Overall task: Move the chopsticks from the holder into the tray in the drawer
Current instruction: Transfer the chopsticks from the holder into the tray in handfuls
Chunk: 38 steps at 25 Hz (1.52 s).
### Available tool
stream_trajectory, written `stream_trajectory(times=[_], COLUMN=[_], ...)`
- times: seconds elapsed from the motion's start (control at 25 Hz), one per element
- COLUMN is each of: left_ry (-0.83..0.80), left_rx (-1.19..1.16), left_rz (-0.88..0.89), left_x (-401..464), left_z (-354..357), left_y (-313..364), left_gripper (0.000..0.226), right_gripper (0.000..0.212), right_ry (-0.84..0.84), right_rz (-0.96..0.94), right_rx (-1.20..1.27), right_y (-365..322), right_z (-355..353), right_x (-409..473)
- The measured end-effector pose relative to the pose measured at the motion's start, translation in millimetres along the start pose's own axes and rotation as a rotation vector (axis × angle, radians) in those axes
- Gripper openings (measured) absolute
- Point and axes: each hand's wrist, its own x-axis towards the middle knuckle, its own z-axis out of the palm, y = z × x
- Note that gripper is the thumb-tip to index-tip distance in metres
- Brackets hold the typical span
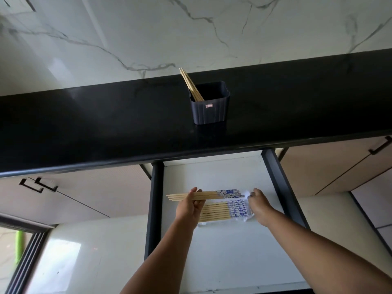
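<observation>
A dark holder (210, 107) stands on the black counter with a few wooden chopsticks (191, 85) leaning out of its left corner. Below, the drawer (212, 175) is pulled out. Inside it a white tray (247, 218) carries several chopsticks (216, 213) laid side by side, blue-patterned ends to the right. My left hand (189, 209) grips a bundle of chopsticks (212, 195) held level just above the tray. My right hand (259, 205) rests at the tray's right end, fingertips by the patterned tips of the bundle.
The black countertop (106, 128) overhangs the drawer's back. Dark drawer side rails (284, 187) run left and right. Cabinet doors with black handles (38, 185) flank the drawer. A marble wall rises behind the counter.
</observation>
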Motion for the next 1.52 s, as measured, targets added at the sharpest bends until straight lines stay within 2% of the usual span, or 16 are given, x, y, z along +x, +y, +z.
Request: stream_trajectory(times=[0.12,0.2,0.28,0.36,0.44,0.52,0.6,0.68,0.96,1.04,1.12,1.28,1.36,1.44,1.48,1.52], left_ry=[-0.032,-0.029,0.006,0.068,0.117,0.132,0.147,0.162,0.227,0.230,0.270,0.339,0.369,0.358,0.287,0.161], left_rx=[0.018,0.003,-0.027,-0.022,-0.008,-0.016,-0.031,-0.039,-0.022,0.008,0.036,0.159,0.396,1.113,1.517,1.767], left_rz=[-0.056,-0.075,-0.067,-0.057,-0.071,-0.098,-0.116,-0.127,-0.173,-0.189,-0.205,-0.211,-0.168,0.031,0.231,0.423], left_x=[1,4,9,14,19,22,27,35,61,63,64,57,48,41,40,39], left_z=[3,3,1,-1,-3,-4,-4,-2,-2,-4,-1,6,6,-1,-8,-16], left_y=[-25,-33,-35,-39,-46,-52,-54,-53,-45,-48,-50,-47,-43,-42,-42,-43], left_gripper=[0.013,0.013,0.011,0.008,0.006,0.007,0.009,0.009,0.011,0.013,0.009,0.008,0.008,0.021,0.029,0.037], right_gripper=[0.045,0.051,0.055,0.060,0.058,0.052,0.046,0.039,0.033,0.030,0.037,0.043,0.041,0.039,0.039,0.042], right_ry=[-0.087,-0.086,-0.021,0.007,-0.087,-0.152,-0.116,-0.095,0.027,-0.018,-0.067,-0.013,-0.057,-0.157,-0.205,-0.240], right_rz=[0.038,-0.002,-0.158,-0.446,-0.703,-0.794,-0.782,-0.729,-0.806,-0.750,-0.695,-0.630,-0.611,-0.616,-0.611,-0.602], right_rx=[0.169,0.130,-0.151,-0.486,-0.745,-0.988,-1.197,-1.288,-1.355,-1.314,-1.285,-1.180,-1.072,-0.946,-0.907,-0.900], right_y=[-3,-1,5,14,21,21,18,14,10,14,20,22,24,24,23,24], right_z=[16,16,6,-3,0,10,20,30,42,40,40,38,38,40,42,45], right_x=[0,1,2,0,-2,1,9,20,32,32,38,38,41,43,43,43])
